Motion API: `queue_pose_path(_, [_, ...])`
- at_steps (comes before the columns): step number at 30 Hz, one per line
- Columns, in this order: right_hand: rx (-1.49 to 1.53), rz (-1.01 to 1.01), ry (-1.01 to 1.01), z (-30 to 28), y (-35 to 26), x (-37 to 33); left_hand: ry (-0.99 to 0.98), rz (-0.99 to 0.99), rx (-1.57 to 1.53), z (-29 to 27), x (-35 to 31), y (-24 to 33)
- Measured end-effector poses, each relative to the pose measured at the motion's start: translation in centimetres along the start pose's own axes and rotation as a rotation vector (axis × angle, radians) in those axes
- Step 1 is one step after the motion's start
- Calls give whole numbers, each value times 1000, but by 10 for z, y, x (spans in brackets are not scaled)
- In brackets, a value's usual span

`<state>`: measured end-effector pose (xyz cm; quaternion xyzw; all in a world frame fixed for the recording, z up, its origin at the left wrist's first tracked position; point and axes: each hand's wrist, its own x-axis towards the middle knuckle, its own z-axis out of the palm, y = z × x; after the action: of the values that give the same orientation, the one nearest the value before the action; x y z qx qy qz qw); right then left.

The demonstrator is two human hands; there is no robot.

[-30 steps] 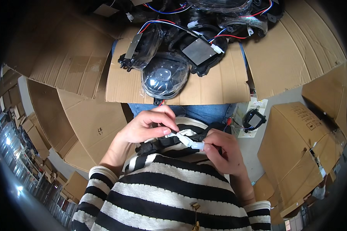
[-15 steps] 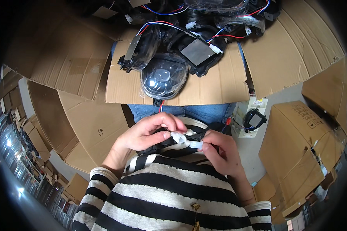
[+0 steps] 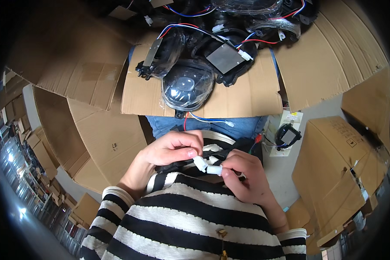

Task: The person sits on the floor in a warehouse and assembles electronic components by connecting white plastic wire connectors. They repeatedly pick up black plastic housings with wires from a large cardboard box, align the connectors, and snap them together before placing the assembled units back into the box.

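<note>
I see the left hand (image 3: 173,148) pinching a white plug (image 3: 199,163) between thumb and finger. The right hand (image 3: 246,177) pinches a second plug (image 3: 215,170), white too. The plugs sit close together by the striped top (image 3: 195,203); I can't tell if they touch. Past them, colored wires (image 3: 186,122) come from a shiny lamp (image 3: 187,86) on brown cardboard (image 3: 255,93). More lamps (image 3: 243,68) pile up behind.

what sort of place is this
Probably a workshop or warehouse: lamp-like units in clear wrap, a big cardboard box on the right, and more boxes along the left edge.
</note>
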<state>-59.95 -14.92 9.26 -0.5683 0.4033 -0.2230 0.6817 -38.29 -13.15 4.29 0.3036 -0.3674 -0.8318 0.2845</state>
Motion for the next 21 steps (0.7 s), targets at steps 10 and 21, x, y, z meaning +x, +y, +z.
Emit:
queue_pose_path(10, [-441,-102,239,8,5,-1,299,3,292,28,4,4])
queue_pose_path(21, [-57,92,202,-27,16,-14,754,343,320,23,-79,66])
